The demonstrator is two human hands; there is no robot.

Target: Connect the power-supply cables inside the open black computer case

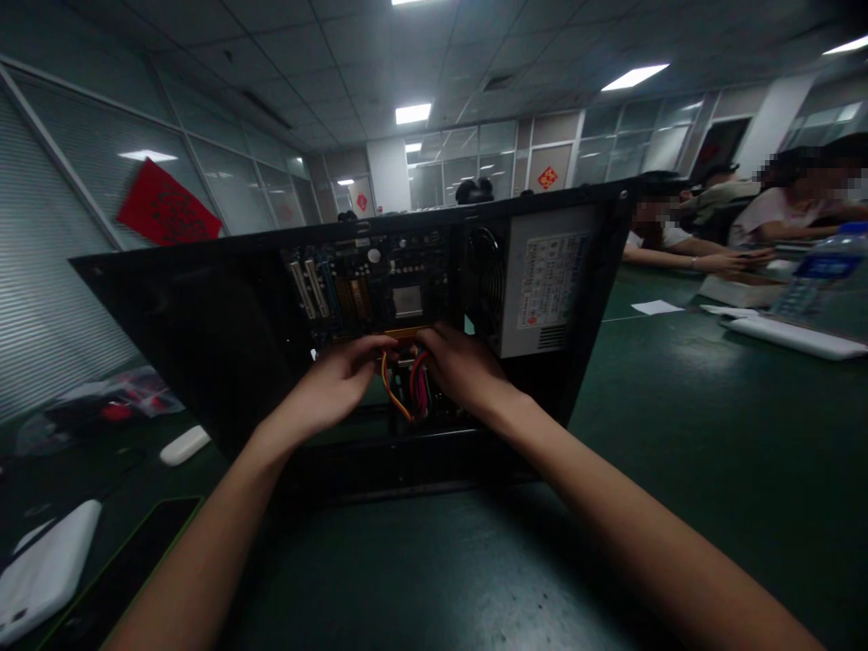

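An opened black computer case (258,434) stands in front of me with its inside facing me. Both my hands reach into it, just below the silver processor (408,302) on the motherboard (372,262). My left hand (339,375) has its thumb and fingers drawn together beside the yellow and red wires (415,389). From the right, my right hand (465,362) curls its fingers at the top of these wires, by an orange strip (407,334) on the board. What lies between the fingertips is mostly hidden. The grey power supply (542,280) is mounted at upper right.
A white phone (51,570) and a dark green-edged flat item (128,570) lie at lower left. Near the case's left side is a white rounded object (184,446). Rightward are a water bottle (831,271), an open box (742,289) and seated people.
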